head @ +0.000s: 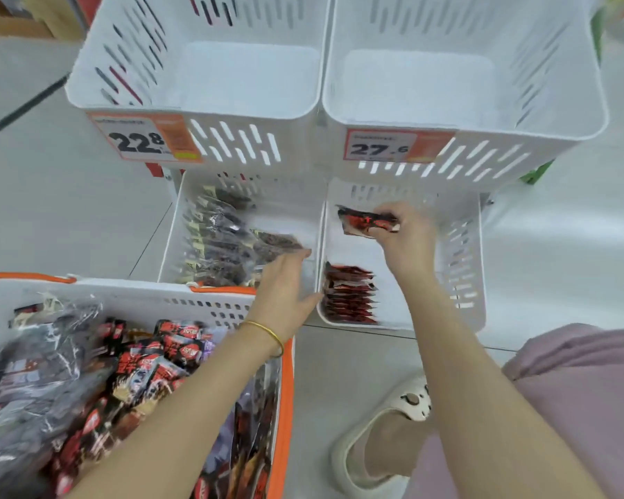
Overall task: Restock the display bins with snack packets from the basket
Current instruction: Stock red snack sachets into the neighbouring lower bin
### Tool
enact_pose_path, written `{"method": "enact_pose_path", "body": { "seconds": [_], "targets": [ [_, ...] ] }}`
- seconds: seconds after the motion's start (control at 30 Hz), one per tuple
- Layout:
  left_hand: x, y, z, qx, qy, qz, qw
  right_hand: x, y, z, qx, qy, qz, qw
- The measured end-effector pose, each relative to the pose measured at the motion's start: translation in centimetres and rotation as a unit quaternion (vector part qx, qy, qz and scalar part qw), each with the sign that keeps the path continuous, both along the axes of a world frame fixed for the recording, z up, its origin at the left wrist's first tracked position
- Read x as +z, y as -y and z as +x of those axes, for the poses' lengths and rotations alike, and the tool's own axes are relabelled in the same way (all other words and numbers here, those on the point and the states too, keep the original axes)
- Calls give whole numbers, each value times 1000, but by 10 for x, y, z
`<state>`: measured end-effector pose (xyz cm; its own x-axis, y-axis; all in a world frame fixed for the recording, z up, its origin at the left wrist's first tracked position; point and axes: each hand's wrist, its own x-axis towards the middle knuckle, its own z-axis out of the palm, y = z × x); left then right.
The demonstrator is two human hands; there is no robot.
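Observation:
My right hand grips a red and black snack packet over the lower right display bin. A row of red packets stands at that bin's near left. My left hand reaches with straight fingers over the near right corner of the lower left bin, which holds several dark packets; the fingertips are at one of them. The orange-rimmed basket at the lower left is full of black and red snack packets.
Two white upper bins with price tags 22.8 and 27.6 stand above the lower ones, both with bare floors. My foot in a cream shoe rests on the grey floor beside the basket.

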<state>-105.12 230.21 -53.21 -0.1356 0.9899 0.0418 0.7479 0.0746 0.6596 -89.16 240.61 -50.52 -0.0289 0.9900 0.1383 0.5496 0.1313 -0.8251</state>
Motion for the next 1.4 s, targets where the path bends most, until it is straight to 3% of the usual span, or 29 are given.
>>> {"method": "enact_pose_path", "body": {
  "seconds": [0.17,0.33,0.47,0.57,0.67,0.73,0.8,0.9,0.97,1.07,1.27,1.4],
  "targets": [
    [-16,8,-4,-7,-10,9,1000,-60,-16,-10,19,2,-105,994],
    [-12,7,-10,1,31,2,1000,-70,-25,-11,54,-7,-235,970],
    [2,24,-32,21,81,23,996,-60,-16,-12,68,60,-214,973],
    [10,56,-64,48,106,36,993,-44,3,-21,37,167,-104,980],
    [13,92,-100,116,108,19,987,-14,39,-49,26,128,49,990],
    [14,112,-119,160,87,-9,983,4,70,-78,90,79,96,988],
    [13,124,-131,186,65,-41,980,8,100,-109,207,60,82,973],
    [9,138,-140,205,46,-77,975,-17,134,-144,360,124,-55,923],
    [6,146,-143,208,38,-95,973,-41,145,-154,390,207,-125,889],
    [2,158,-149,223,37,-115,967,-60,154,-162,400,272,-147,863],
    [-4,173,-159,245,45,-116,962,-80,176,-194,407,271,-169,856],
    [-7,178,-166,274,68,-99,954,-82,178,-213,387,190,-161,888]
  ]
}}
